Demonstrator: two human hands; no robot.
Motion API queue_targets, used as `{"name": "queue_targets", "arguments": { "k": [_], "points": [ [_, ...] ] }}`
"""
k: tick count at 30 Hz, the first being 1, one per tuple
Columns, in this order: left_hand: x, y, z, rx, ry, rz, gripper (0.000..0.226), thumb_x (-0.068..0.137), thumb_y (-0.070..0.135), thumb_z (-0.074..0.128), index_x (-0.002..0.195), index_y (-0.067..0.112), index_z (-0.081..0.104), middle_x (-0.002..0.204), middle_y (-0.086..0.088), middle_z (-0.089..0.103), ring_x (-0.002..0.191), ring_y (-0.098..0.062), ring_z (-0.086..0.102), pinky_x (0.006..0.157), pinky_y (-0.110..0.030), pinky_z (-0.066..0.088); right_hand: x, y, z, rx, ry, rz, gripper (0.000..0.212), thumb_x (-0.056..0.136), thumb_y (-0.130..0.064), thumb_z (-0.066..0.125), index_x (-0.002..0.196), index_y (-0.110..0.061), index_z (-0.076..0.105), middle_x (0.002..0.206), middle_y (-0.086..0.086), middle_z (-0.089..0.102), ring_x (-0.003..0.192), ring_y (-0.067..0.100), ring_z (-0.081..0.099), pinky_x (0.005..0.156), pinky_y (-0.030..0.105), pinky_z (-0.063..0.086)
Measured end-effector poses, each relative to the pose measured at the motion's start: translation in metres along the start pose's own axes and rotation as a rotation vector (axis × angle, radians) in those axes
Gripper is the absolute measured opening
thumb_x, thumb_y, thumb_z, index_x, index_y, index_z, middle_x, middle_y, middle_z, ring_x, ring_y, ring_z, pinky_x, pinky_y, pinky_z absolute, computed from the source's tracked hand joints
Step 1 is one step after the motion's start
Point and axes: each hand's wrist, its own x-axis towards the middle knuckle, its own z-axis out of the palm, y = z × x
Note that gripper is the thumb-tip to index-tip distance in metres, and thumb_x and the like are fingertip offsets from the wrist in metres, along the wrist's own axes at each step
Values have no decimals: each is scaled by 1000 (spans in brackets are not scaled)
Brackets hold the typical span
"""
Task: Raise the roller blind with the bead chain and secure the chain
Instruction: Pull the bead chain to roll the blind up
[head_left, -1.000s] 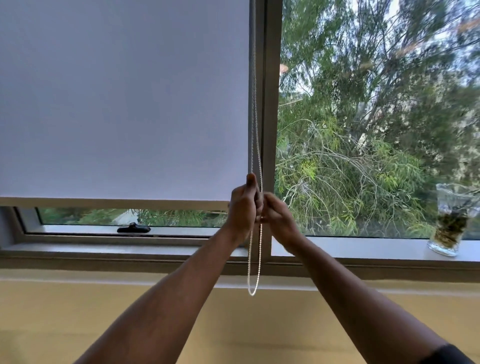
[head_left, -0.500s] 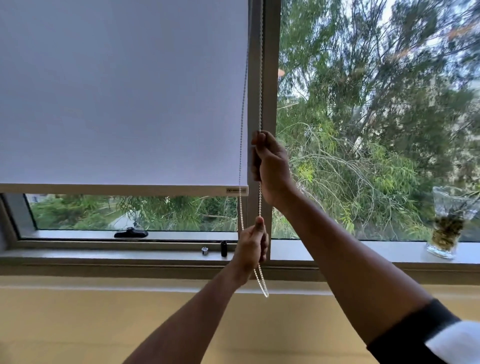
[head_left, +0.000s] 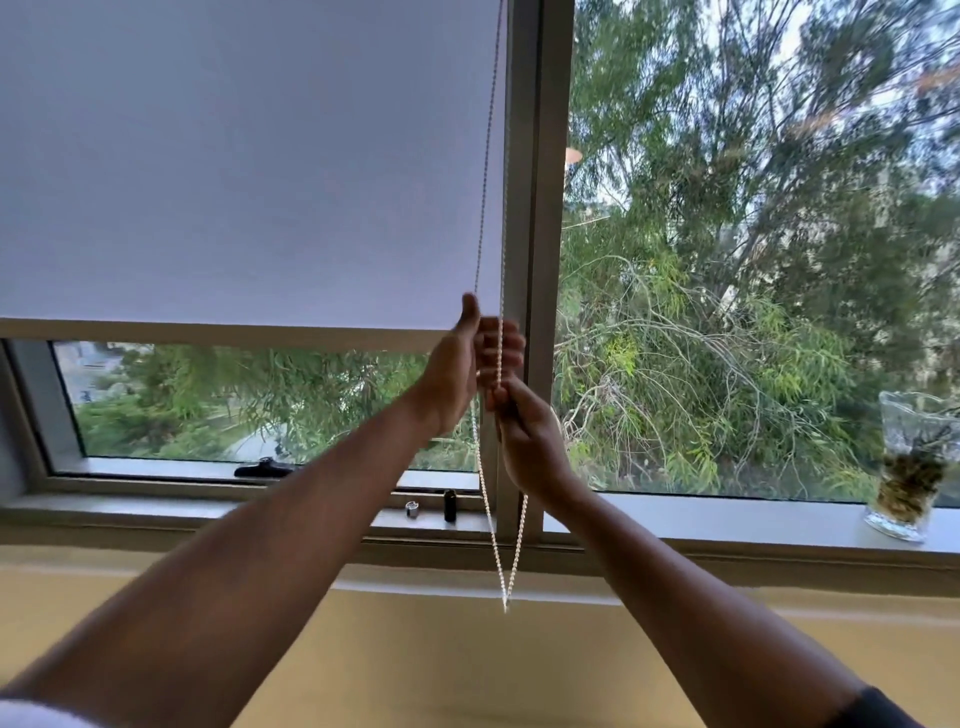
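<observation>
A white roller blind (head_left: 249, 166) covers most of the left window pane; its bottom bar (head_left: 208, 332) hangs well above the sill. The bead chain (head_left: 488, 493) runs down beside the middle window post and loops to a point below the sill. My left hand (head_left: 467, 364) is up at the blind's lower right corner, thumb raised and fingers spread, with the chain strands passing in front of its fingers. Just below it, my right hand (head_left: 524, 436) is closed around one strand of the chain.
The grey window post (head_left: 540, 208) stands right behind the chain. On the sill (head_left: 727, 514) sit a small metal piece (head_left: 412, 510), a black peg (head_left: 450, 505) and a glass jar (head_left: 909, 467) at far right. A black window handle (head_left: 262, 470) lies lower left. Yellow wall below.
The blind's bottom bar has risen, showing more glass. My right hand came down with the chain from beside the post. My left hand rose from near the sill and opened.
</observation>
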Motion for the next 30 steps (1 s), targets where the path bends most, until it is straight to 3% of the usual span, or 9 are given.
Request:
{"name": "queue_targets", "arguments": {
  "k": [3, 6, 8, 11, 19, 23, 25, 27, 30],
  "points": [
    [16, 40, 15, -5, -37, 42, 65, 104, 60, 19, 99, 12, 62, 92, -8, 70, 85, -22, 65, 79, -33, 50, -19, 20, 3, -75, -49, 32, 31, 105, -13, 48, 80, -30, 54, 65, -21, 56, 56, -2, 43, 53, 11, 33],
    [27, 69, 26, -17, -38, 28, 59, 104, 58, 26, 96, 12, 60, 83, -7, 67, 75, -20, 63, 71, -32, 50, -37, 42, 3, -109, -109, 86, 33, 104, -8, 50, 79, -29, 53, 67, -16, 55, 59, -1, 41, 57, 16, 34],
    [32, 72, 28, -5, -50, 15, 56, 104, 59, 28, 77, 17, 54, 66, -1, 53, 59, -16, 45, 57, -29, 35, -48, 54, 3, -130, -116, 115, 33, 103, -6, 51, 78, -27, 51, 68, -15, 54, 64, -1, 42, 62, 22, 37],
    [31, 55, 29, 31, -22, 61, 57, 105, 57, 26, 59, 24, 35, 50, 8, 37, 45, -11, 25, 46, -24, 19, -59, 67, -4, -153, -115, 153, 25, 102, -5, 50, 80, -17, 51, 67, -11, 50, 63, 3, 39, 62, 25, 36],
    [14, 19, 26, 27, -28, 176, 55, 107, 51, 29, 58, 27, 32, 42, 10, 32, 36, -9, 19, 39, -16, 19, -60, 84, -1, -116, -136, 270, 27, 105, -6, 43, 80, -12, 50, 62, -16, 46, 61, 4, 35, 61, 23, 32],
    [5, -15, 22, 22, -13, 134, 54, 106, 50, 31, 57, 27, 33, 43, 11, 34, 34, -7, 22, 37, -15, 22, -71, 101, -12, -127, -167, 406, 37, 102, -1, 40, 79, -24, 57, 70, 6, 52, 64, 22, 42, 64, 43, 37],
    [3, -25, 19, 1, 1, 119, 56, 106, 50, 33, 56, 27, 33, 43, 11, 33, 34, -7, 21, 38, -14, 22, -67, 102, -17, -175, -227, 446, 33, 106, -4, 39, 93, -19, 66, 76, 12, 65, 68, 22, 57, 71, 46, 50],
    [1, -34, 18, 0, 23, 110, 57, 106, 50, 34, 54, 27, 34, 43, 11, 33, 34, -7, 22, 37, -14, 23, -50, 96, -23, -187, -275, 484, 34, 103, 6, 38, 112, -8, 68, 98, 14, 74, 87, 19, 66, 84, 30, 56],
    [-8, -56, 20, 11, 46, 76, 58, 106, 51, 36, 53, 27, 37, 43, 9, 33, 34, -8, 22, 37, -16, 22, -15, 65, -36, -107, -245, 474, 52, 88, 22, 32, 105, -9, 71, 89, -4, 73, 77, 9, 61, 64, 12, 51]
  ]
}}
